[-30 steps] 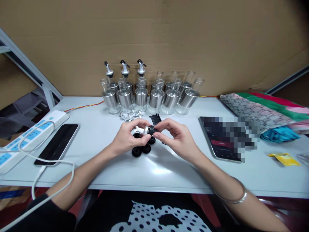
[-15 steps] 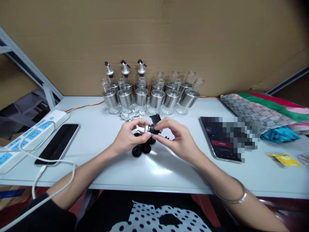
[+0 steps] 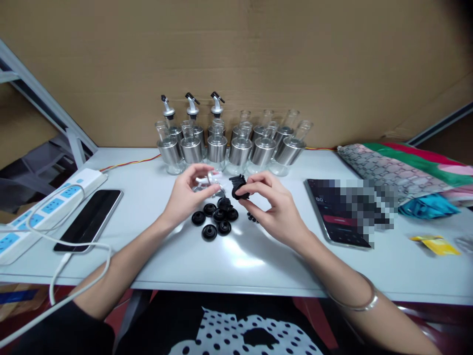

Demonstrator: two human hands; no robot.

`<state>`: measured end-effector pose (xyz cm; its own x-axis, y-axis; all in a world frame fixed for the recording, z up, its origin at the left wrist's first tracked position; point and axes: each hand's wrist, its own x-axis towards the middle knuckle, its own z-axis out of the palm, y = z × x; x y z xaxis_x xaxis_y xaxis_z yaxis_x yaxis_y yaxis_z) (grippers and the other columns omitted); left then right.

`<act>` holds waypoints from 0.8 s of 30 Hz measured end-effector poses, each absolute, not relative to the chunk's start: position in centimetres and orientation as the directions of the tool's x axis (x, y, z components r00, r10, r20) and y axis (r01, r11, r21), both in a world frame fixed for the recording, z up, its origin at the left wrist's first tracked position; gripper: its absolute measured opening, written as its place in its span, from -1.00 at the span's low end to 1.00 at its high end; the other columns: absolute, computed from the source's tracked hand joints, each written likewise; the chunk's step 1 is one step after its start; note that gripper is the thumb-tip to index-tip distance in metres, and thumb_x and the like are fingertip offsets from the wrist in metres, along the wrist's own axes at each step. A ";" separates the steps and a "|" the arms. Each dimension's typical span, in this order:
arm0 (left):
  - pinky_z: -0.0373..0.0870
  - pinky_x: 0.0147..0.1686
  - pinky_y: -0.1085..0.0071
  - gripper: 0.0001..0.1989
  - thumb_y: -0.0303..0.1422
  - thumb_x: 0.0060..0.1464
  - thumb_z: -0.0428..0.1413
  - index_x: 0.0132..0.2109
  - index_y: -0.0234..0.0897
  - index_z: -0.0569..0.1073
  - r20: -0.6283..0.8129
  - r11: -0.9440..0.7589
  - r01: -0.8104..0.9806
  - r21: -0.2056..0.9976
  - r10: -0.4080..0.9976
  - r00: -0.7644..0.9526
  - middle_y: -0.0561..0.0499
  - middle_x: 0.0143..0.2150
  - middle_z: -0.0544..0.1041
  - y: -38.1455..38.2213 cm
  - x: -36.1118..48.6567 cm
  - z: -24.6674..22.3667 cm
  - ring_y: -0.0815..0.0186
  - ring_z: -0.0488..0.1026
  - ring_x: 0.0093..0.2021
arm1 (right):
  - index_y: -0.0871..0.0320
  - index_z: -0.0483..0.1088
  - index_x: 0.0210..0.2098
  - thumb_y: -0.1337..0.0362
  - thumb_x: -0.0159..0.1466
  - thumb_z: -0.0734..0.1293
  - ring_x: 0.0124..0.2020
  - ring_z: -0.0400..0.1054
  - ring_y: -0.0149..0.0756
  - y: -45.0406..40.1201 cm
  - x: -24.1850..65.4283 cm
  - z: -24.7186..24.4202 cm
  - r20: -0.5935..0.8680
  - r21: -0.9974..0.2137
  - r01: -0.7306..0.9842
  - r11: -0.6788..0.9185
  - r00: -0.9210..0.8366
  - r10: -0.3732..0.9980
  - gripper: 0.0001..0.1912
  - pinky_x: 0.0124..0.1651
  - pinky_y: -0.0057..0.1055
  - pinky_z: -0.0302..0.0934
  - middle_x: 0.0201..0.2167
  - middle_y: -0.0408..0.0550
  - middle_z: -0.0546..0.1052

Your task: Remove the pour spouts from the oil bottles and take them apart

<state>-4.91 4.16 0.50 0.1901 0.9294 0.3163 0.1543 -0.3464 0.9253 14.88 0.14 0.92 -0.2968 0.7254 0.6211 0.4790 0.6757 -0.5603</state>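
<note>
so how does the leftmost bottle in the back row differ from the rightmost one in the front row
The back-row bottle has a silver-and-black pourer in its neck; the front-row bottle has none. The back-row bottle is partly hidden, while the front-row bottle shows down to its glass base. Both have a metal sleeve.

1. My left hand (image 3: 183, 195) is at the silver parts (image 3: 210, 181); blur hides its grip.
2. My right fingers pinch a black part (image 3: 241, 192).
3. Black discs (image 3: 209, 232) lie nearer me; bottles (image 3: 240, 152) stand beyond.

Small workshop bench, cardboard backing (image 3: 236, 64), loose black stoppers (image 3: 209, 232)
</note>
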 end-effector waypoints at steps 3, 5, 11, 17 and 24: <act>0.41 -0.22 0.43 -0.66 -0.36 -0.08 0.22 -0.12 -0.28 0.35 0.394 -0.409 0.238 0.881 0.913 0.109 -0.04 -0.08 0.49 5.3 -6.0 0.5 0.35 0.46 -0.20 | 0.05 0.41 -0.21 0.46 0.23 0.26 -0.18 0.29 -0.27 0.2 15.0 0.9 0.606 -0.573 0.487 0.659 -0.290 0.741 -0.79 -0.10 -0.22 0.27 -0.25 -0.05 0.31; 0.39 -0.15 0.38 -0.68 -0.38 -0.04 0.20 -0.10 -0.27 0.38 0.448 -0.462 0.400 0.792 0.884 0.135 -0.04 -0.07 0.48 5.9 -6.6 0.2 0.32 0.45 -0.17 | 0.05 0.41 -0.20 0.47 0.24 0.23 -0.15 0.29 -0.26 0.2 15.0 0.8 0.594 -0.575 0.478 0.664 -0.313 0.741 -0.76 -0.08 -0.22 0.27 -0.22 -0.05 0.31; 0.29 0.03 0.22 -0.72 -0.42 0.07 0.11 -0.03 -0.26 0.40 0.412 -0.549 0.625 0.555 0.834 0.367 -0.06 -0.05 0.48 6.7 -7.0 -1.1 0.21 0.39 -0.02 | 0.10 0.39 -0.18 0.49 0.25 0.20 -0.17 0.30 -0.29 0.2 14.9 0.7 0.565 -0.599 0.477 0.643 -0.317 0.762 -0.76 -0.11 -0.26 0.27 -0.21 -0.02 0.30; 0.13 0.18 0.11 -0.61 -0.33 0.17 0.01 0.14 -0.25 0.28 0.342 -0.559 0.693 0.455 0.828 0.444 -0.13 0.15 0.32 7.0 -6.9 -2.2 0.13 0.21 0.18 | 0.12 0.36 -0.15 0.47 0.21 0.24 -0.32 0.28 -0.36 0.1 14.9 1.0 0.547 -0.619 0.470 0.629 -0.316 0.775 -0.77 -0.20 -0.33 0.27 -0.23 -0.04 0.34; 0.07 0.22 0.06 -0.56 -0.20 0.22 -0.06 0.18 -0.28 0.22 0.246 -0.512 0.743 0.431 0.859 0.449 -0.19 0.26 0.15 7.0 -6.7 -3.4 0.06 0.09 0.26 | 0.18 0.36 -0.34 0.56 0.01 0.24 -0.43 0.23 -0.42 -0.5 15.6 1.8 0.103 -0.627 0.548 0.554 -0.646 0.756 -0.75 -0.36 -0.46 0.17 -0.33 -0.11 0.35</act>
